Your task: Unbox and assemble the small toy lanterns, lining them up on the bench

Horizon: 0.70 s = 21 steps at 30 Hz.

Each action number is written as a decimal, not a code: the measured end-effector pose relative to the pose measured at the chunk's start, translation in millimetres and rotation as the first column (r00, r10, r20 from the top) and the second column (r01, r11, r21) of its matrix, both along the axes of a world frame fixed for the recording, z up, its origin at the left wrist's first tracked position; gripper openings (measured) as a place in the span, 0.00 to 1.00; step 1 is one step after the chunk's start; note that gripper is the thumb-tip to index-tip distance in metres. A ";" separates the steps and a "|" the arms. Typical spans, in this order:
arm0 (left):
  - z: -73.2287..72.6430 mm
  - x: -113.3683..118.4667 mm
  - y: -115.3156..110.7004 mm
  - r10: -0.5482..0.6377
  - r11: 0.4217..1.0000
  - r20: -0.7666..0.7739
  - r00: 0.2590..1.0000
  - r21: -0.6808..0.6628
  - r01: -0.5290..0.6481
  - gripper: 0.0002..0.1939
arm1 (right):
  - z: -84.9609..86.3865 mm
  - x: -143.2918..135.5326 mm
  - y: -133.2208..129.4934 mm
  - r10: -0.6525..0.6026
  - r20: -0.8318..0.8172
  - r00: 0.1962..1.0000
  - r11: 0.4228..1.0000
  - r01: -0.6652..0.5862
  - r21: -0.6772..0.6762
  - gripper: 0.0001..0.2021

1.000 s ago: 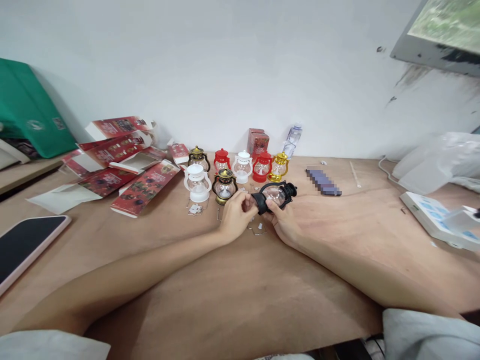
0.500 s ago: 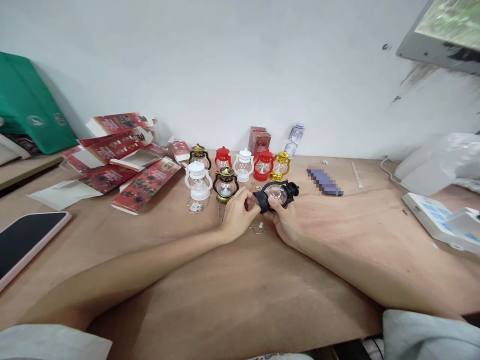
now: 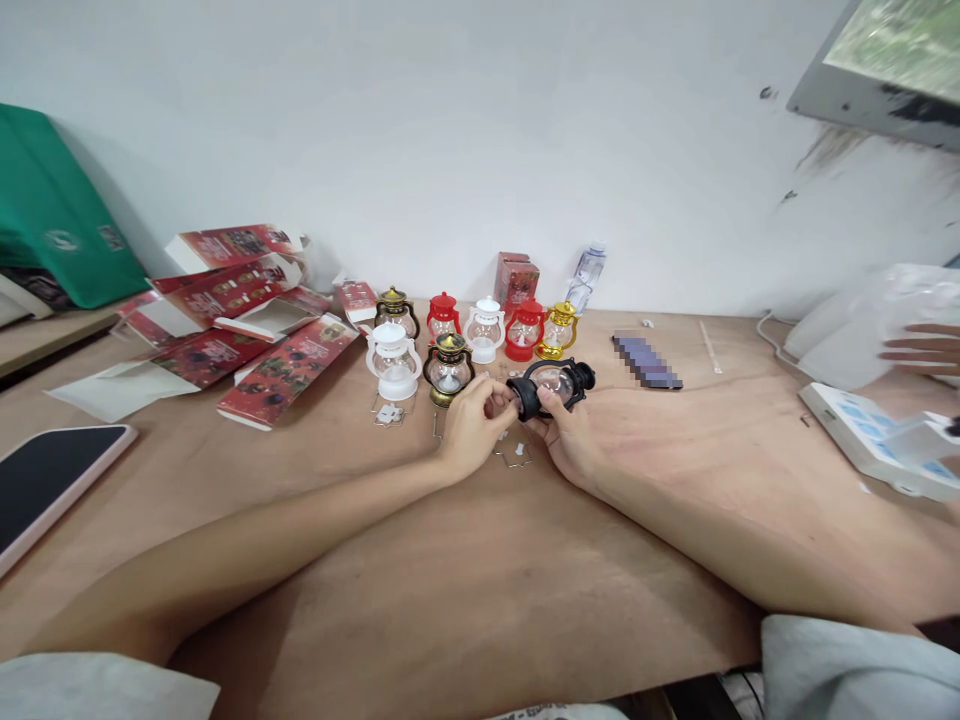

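Observation:
A small black lantern [image 3: 553, 384] lies on its side in the air above the table, its base toward the left. My right hand [image 3: 568, 432] is closed around its clear globe and frame, thumb on top. At the base end, my left hand [image 3: 475, 420] has thumb and fingers pinched together against the underside; what is between them is hidden. Just beyond stand a bronze lantern [image 3: 449, 372] and a white lantern [image 3: 394, 365]. Bent wire pieces and a small white part [image 3: 519, 450] lie below my hands.
Behind stand more lanterns, including a gold lantern [image 3: 559, 332], plus a red box [image 3: 517, 282] and a bottle [image 3: 586, 275]. Flattened red cartons [image 3: 289, 375] lie left, a phone [image 3: 60, 490] nearer. At right are a power strip [image 3: 870, 440] and another person's hand [image 3: 926, 345].
Another person's hand has come in at the right edge by the white plastic bag. The view has shifted slightly; my hands hold nearly the same pose on the lantern.

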State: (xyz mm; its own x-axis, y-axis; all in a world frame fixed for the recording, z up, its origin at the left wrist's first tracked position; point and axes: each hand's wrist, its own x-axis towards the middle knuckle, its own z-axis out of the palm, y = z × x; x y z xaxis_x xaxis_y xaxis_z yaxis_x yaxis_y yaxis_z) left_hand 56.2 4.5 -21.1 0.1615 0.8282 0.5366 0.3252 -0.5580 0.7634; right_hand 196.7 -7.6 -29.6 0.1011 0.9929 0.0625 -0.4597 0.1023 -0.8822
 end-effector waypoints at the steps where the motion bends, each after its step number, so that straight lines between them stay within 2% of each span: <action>1: -0.5 -0.3 0.4 0.000 1.000 0.006 1.000 0.000 0.000 0.05 | 0.2 -0.2 0.0 -0.004 0.000 1.000 1.000 0.004 0.001 0.16; 9: -2.9 -0.3 1.7 0.029 0.999 0.021 0.999 -0.014 -0.029 0.05 | 4.8 -4.5 -4.0 -0.056 0.037 0.998 0.998 0.056 0.011 0.16; 14: -1.7 -0.2 1.5 0.002 0.999 0.001 1.000 -0.040 -0.002 0.05 | 6.6 -5.6 -5.3 -0.045 0.042 0.998 0.999 0.045 0.016 0.17; 21: -3.0 -0.7 1.9 -0.003 1.000 -0.072 0.997 0.012 0.003 0.05 | 6.6 -4.4 -5.0 -0.034 0.033 0.999 0.999 0.033 0.007 0.18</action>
State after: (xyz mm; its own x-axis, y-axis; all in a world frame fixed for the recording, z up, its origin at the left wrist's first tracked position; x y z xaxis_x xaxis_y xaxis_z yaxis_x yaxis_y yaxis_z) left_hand 55.5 6.4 -24.1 0.2025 0.8212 0.5335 0.3774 -0.5682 0.7312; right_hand 192.3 -12.6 -23.0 0.1321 0.9886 0.0726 -0.4268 0.1229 -0.8960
